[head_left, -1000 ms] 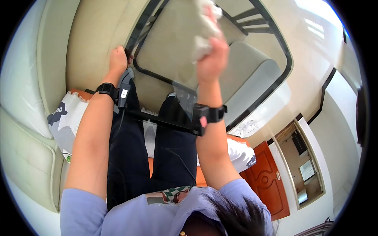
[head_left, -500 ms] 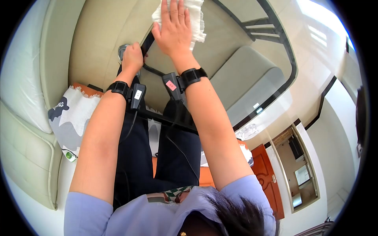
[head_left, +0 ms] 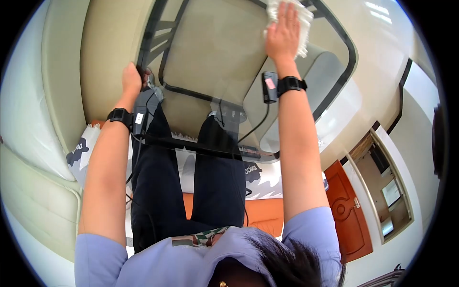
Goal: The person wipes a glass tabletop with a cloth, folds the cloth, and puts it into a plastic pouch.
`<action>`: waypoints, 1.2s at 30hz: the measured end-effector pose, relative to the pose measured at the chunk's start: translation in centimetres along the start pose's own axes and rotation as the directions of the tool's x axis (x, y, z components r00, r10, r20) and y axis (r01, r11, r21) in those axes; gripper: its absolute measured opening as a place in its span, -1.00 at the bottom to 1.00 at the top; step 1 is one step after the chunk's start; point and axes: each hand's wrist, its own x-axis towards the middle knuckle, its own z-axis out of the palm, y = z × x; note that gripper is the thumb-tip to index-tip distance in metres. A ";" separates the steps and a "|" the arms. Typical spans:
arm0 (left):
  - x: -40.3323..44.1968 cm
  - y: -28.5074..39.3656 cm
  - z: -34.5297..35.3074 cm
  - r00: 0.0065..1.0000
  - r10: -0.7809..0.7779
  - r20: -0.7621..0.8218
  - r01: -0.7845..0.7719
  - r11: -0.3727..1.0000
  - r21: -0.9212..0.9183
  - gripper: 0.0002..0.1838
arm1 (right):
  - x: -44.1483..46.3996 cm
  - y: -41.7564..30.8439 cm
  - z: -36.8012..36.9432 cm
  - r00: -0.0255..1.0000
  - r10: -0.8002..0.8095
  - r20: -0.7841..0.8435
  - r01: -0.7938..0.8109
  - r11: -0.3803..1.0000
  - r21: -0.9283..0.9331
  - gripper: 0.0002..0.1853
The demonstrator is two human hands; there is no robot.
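My right hand (head_left: pixel 283 40) lies flat with its fingers stretched out on a white cloth (head_left: pixel 304 28), pressed against the glass tabletop (head_left: pixel 215 48) near its far right part. At the table's left side, my left hand (head_left: pixel 133 79) is wrapped round the dark table edge (head_left: pixel 145 52). Its fingertips curl under the rim and are partly hidden. Each wrist wears a black band with a small black box and a cable.
A pale sofa (head_left: pixel 36 191) runs along the left. My legs (head_left: pixel 162 191) are under the near table edge, above an orange seat (head_left: pixel 263 215) with a patterned cover. A grey stool (head_left: pixel 287 91) shows through the glass. A red-brown door (head_left: pixel 346 210) stands at the right.
My right hand and the cloth have moved from the middle of the glass to the right. My left hand has shifted slightly left in view and still grips the edge.
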 end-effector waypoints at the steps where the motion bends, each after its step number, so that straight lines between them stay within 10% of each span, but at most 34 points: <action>1: 0.6 -0.5 -0.3 1.000 -0.010 -0.007 0.010 1.000 -0.027 -0.41 | -0.9 2.0 -0.7 0.999 0.033 0.013 -0.033 0.999 -0.023 -0.35; 11: 1.2 -0.9 -0.6 0.997 -0.070 0.013 0.071 0.994 -0.078 -0.35 | -15.0 21.0 -6.0 0.917 0.378 -0.124 -0.395 0.904 -0.162 -0.41; 18: 0.0 0.2 -0.3 0.999 -0.037 0.012 0.038 0.997 -0.067 -0.36 | -21.7 24.7 -9.3 0.783 0.606 -0.139 -0.589 0.795 0.148 -0.49; 21: 0.5 0.0 -0.3 0.999 -0.040 -0.008 0.040 0.996 -0.075 -0.38 | -23.5 27.8 -9.7 0.322 0.946 -0.019 -0.851 0.298 0.433 -0.54; 22: 0.3 0.2 -0.3 0.999 -0.047 -0.011 0.046 0.996 -0.071 -0.39 | -22.1 26.2 -10.3 0.123 0.992 0.009 -0.592 0.066 0.803 -0.55; 25: 0.2 0.2 0.1 0.997 -0.060 -0.051 0.055 0.993 -0.102 -0.41 | -17.8 19.1 -13.8 0.313 0.921 0.232 -0.169 -0.186 0.968 -0.48; 29: 0.5 -0.6 -0.1 0.999 -0.016 -0.041 0.013 0.998 -0.068 -0.43 | -13.4 9.0 -14.0 0.479 0.815 0.326 -0.068 -0.335 0.940 -0.39; 31: -0.4 0.3 0.2 0.998 0.025 -0.053 -0.027 0.999 -0.034 -0.42 | -12.1 6.0 -11.3 0.746 0.610 0.267 0.197 -0.586 0.786 -0.36; 36: 0.0 0.0 -0.1 1.000 0.025 -0.014 -0.025 0.998 -0.059 -0.44 | -3.1 -4.5 -3.0 0.675 0.719 0.162 -0.038 -0.186 0.982 -0.53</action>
